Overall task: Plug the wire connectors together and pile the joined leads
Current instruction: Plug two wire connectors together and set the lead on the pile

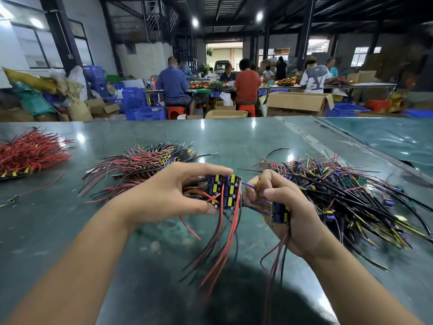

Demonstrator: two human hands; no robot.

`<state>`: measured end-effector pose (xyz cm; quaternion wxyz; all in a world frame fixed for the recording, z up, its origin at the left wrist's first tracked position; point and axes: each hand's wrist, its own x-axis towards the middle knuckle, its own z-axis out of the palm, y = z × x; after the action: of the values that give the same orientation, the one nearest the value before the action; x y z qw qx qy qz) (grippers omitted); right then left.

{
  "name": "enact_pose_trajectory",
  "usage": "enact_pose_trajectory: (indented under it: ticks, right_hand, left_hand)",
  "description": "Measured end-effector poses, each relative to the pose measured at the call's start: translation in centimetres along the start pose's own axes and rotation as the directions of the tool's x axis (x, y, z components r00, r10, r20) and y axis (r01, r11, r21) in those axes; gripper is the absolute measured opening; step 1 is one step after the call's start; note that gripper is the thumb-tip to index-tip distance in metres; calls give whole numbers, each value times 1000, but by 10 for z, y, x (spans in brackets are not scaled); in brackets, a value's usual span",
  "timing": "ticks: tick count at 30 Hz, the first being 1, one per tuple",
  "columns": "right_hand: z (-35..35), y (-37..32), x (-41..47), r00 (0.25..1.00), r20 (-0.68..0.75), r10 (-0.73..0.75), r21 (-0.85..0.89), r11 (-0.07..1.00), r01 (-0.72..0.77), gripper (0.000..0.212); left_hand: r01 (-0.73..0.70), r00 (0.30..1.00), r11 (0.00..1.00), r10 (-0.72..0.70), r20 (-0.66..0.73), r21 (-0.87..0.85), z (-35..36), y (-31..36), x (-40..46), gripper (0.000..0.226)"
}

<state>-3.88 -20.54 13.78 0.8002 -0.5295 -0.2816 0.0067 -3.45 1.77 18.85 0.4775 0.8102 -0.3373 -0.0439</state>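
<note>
The left hand [168, 195] grips a bundle of small boards [223, 192] with red and black wires hanging down, fingers and thumb curled round it. The right hand [284, 207] holds one more board [280, 213] in its palm and pinches a thin wire end [251, 187] between its fingers, just beside the bundle.

Behind the left hand a tidy pile of leads [150, 163] lies on the worktop [70, 219]; I judge these are finished. Near the right edge a big loose heap [351, 198] waits, so much work seems left. A red wire heap [28, 151] lies at the far left edge.
</note>
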Motion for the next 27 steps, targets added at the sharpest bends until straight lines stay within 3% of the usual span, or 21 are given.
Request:
enact_pose_trajectory:
  ticks: [7, 10, 15, 21, 27]
  right_hand:
    - [-3, 1, -2, 995, 80, 55, -86, 995, -48, 11]
    - [-3, 0, -2, 997, 49, 62, -100, 993, -57, 9]
    - [-9, 5, 3, 968, -217, 125, -220, 960, -173, 26]
    - [-12, 2, 2, 949, -279, 148, -260, 939, -223, 11]
    - [-14, 4, 3, 952, -286, 106, -343, 917, -205, 8]
  left_hand:
    - [58, 990, 998, -57, 126, -5, -15, -2, -8, 59]
    - [34, 999, 998, -36, 36, 56, -17, -7, -11, 59]
    - [-13, 978, 995, 34, -208, 100, -22, -19, -22, 61]
    - [44, 978, 951, 22, -208, 305, -37, -20, -25, 61]
    - [63, 986, 922, 2, -167, 381, -45, -23, -27, 67]
